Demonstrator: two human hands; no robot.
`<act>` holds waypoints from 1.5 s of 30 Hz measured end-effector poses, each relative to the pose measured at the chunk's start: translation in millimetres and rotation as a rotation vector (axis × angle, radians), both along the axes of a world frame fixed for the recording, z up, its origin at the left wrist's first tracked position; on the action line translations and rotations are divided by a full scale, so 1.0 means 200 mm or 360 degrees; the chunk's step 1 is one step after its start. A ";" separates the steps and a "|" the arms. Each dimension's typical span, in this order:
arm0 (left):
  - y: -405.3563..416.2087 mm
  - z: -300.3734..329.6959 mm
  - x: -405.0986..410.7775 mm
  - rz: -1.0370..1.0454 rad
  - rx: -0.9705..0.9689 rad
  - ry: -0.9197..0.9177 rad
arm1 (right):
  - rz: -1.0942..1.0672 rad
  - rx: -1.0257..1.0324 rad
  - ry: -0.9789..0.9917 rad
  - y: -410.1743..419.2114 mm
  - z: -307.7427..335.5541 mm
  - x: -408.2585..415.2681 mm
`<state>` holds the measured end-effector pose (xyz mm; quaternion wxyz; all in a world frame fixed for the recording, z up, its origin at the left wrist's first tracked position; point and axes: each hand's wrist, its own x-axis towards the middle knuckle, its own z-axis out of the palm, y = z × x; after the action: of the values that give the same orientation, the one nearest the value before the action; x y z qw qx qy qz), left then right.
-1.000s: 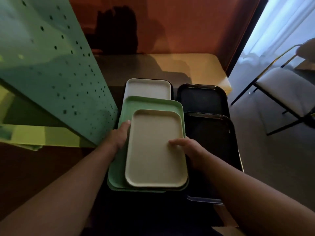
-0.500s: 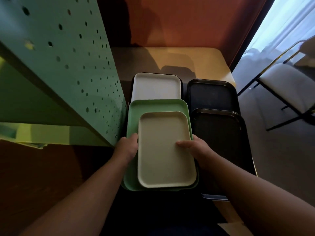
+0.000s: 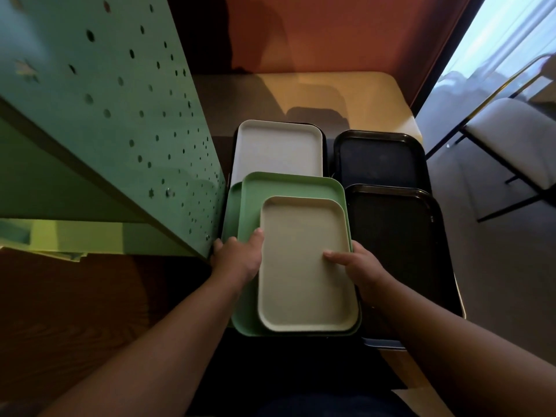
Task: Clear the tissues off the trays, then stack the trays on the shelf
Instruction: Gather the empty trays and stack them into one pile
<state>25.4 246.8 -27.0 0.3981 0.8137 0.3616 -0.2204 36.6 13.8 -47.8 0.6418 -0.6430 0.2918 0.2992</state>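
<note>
A beige tray (image 3: 304, 266) lies inside a larger green tray (image 3: 288, 188). My left hand (image 3: 237, 257) grips the left edge of this pair, thumb at the beige tray's rim. My right hand (image 3: 358, 266) grips the right edge, thumb lying on the beige tray. A second green tray (image 3: 231, 212) shows underneath at the left. Behind them is a white tray (image 3: 279, 149) on a dark one. To the right sit two black trays, one far (image 3: 379, 158) and one near (image 3: 397, 236). No tissues are visible on any tray.
A green perforated shelf panel (image 3: 105, 115) rises close on the left, almost touching my left hand. The trays rest on a tan table (image 3: 346, 94) against an orange wall. A white-seated chair (image 3: 517, 139) stands at the right by a bright window.
The green and beige trays in my hands have shifted a little right, uncovering a second green tray beneath at the left. My view has moved closer to the shelf panel.
</note>
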 end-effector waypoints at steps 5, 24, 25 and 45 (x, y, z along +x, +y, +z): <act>0.00 0.02 0.04 0.0048 -0.0049 0.0001 | -0.0017 0.0023 0.0006 0.01 0.01 0.02; 0.02 0.12 0.03 0.0022 -0.0105 -0.0030 | -0.0068 0.0108 -0.0029 0.04 0.04 0.00; 0.02 0.12 0.03 0.0005 -0.0097 -0.0046 | -0.0070 0.0119 -0.0046 0.03 0.05 0.00; 0.04 0.29 0.22 0.0317 -0.1103 -0.0274 | -0.0153 0.0252 -0.0433 -0.12 0.27 0.08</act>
<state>69.6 255.7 31.2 0.6985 0.6069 0.3082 -0.2207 51.7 -11.2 6.7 0.7377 -0.6102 0.2080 0.2003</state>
